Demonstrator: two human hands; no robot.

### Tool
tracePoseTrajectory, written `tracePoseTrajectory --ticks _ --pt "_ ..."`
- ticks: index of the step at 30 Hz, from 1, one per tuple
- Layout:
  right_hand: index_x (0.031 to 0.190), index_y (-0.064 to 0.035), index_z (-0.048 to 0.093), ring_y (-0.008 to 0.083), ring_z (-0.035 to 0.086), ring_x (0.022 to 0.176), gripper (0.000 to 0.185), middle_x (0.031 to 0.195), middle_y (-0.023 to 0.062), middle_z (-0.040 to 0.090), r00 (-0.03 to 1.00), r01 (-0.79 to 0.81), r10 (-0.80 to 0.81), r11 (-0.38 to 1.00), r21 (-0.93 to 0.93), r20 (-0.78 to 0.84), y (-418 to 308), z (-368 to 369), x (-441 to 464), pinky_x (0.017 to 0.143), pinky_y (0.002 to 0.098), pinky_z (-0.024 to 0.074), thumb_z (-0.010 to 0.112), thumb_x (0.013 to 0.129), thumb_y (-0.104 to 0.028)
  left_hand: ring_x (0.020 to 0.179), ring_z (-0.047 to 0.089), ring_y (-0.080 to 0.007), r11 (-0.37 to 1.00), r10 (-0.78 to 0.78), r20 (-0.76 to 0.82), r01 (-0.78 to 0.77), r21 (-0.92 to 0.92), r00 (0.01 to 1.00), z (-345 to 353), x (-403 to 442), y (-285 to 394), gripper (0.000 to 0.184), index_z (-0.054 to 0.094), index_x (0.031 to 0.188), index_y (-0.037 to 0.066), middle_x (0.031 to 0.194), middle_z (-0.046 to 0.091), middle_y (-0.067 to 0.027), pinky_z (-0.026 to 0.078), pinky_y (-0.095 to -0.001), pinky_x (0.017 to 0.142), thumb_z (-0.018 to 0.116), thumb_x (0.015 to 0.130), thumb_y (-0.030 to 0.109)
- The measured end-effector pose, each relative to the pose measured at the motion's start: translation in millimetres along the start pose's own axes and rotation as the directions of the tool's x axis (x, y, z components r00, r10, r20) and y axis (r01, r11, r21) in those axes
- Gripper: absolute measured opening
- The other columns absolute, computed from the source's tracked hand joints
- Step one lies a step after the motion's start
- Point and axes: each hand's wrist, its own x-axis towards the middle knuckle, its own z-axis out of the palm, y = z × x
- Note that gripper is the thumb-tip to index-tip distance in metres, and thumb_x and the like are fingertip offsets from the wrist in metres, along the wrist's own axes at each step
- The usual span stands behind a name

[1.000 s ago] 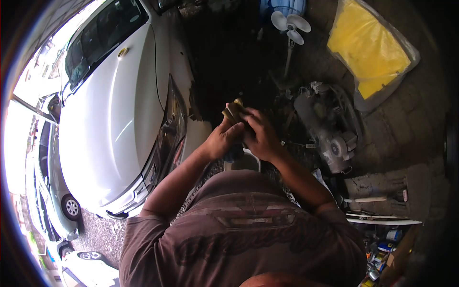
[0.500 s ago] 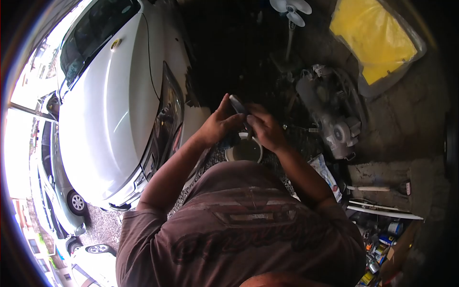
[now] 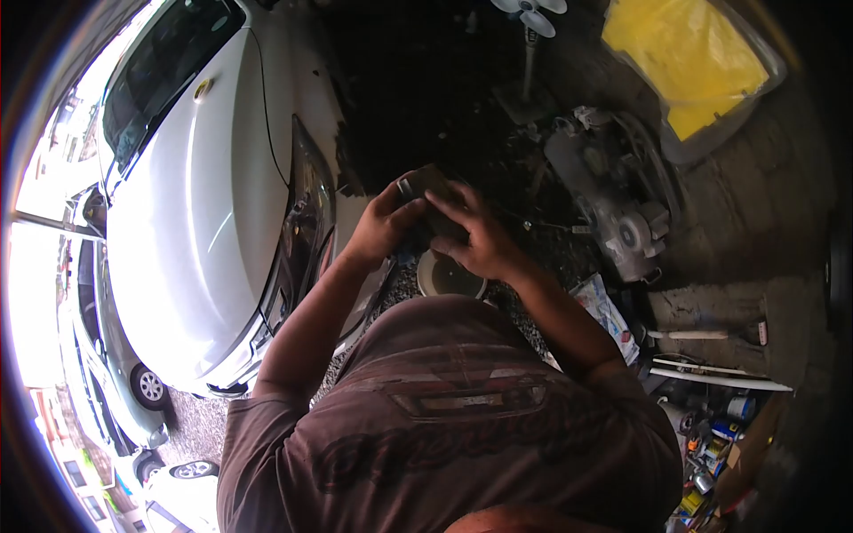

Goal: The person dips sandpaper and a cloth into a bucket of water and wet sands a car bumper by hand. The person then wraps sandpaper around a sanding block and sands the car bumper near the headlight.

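Both hands meet in front of my chest, above a pale round bucket on the ground. My left hand is closed around the left side of a small dark block with a pale end. A dark brownish flat sheet, possibly sandpaper, lies against the block. My right hand grips this sheet, with its fingers over the top and its thumb near the lower edge. The fingers hide much of both pieces, and their exact kind is hard to make out.
A white car stands close on my left, its front toward me. On the right are a dusty machine like a compressor, a fan, a yellow sheet in plastic, a long-handled tool and cluttered cans.
The dark piece has been turned, so a broader brownish face shows now. My right fingers have come across its top. The camera view has shifted slightly.
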Motion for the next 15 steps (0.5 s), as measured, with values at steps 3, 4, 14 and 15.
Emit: tracePoseTrajectory --ticks 3,4,14,15 --pt "0.152 -0.0132 0.053 0.0389 0.045 0.143 0.067 0.153 0.0207 0.04 1.0 -0.027 0.027 1.0 -0.003 -0.008 -0.2 4.0 -0.3 0.117 0.0469 0.0428 0.079 0.091 -0.015 0.121 0.062 -0.019 0.999 -0.024 -0.039 0.026 0.037 0.999 5.0 0.0 2.6 0.057 0.05 0.15 0.003 0.132 0.064 -0.0112 0.05 -0.0342 0.103 0.071 0.1 0.024" --pt "0.151 -0.0134 0.055 0.0395 0.047 0.141 0.065 0.152 0.0213 0.04 0.998 -0.053 0.053 0.999 0.005 -0.016 0.4 5.8 -1.0 0.116 0.047 0.0435 0.078 0.091 -0.015 0.121 0.062 -0.019 0.999 -0.023 -0.039 0.024 0.038 0.999 6.8 0.5 1.1 0.057 0.05 0.15 0.003 0.132 0.064 -0.0112 0.05 -0.0342 0.103 0.071 0.1 0.024" --pt "0.143 -0.011 0.063 0.0426 0.054 0.131 0.054 0.144 0.0249 0.045 0.982 0.108 -0.134 0.977 -0.186 -0.135 7.1 8.7 2.5 0.108 0.0473 0.0487 0.065 0.09 0.002 0.099 0.072 -0.0198 0.98 -0.182 0.139 0.191 -0.052 0.973 -4.8 1.9 -9.4 0.048 0.061 0.134 -0.002 0.112 0.073 -0.0109 0.059 -0.0346 0.086 0.076 0.094 0.019" --pt "0.142 -0.0107 0.064 0.0426 0.055 0.129 0.055 0.143 0.0251 0.047 0.979 0.117 -0.152 0.964 -0.238 -0.134 1.3 5.3 3.4 0.107 0.0473 0.0496 0.064 0.089 0.004 0.093 0.073 -0.0195 0.977 -0.196 0.082 0.202 -0.072 0.977 -0.8 2.3 -11.8 0.043 0.063 0.13 -0.002 0.107 0.074 -0.0102 0.06 -0.0339 0.081 0.075 0.094 0.019"
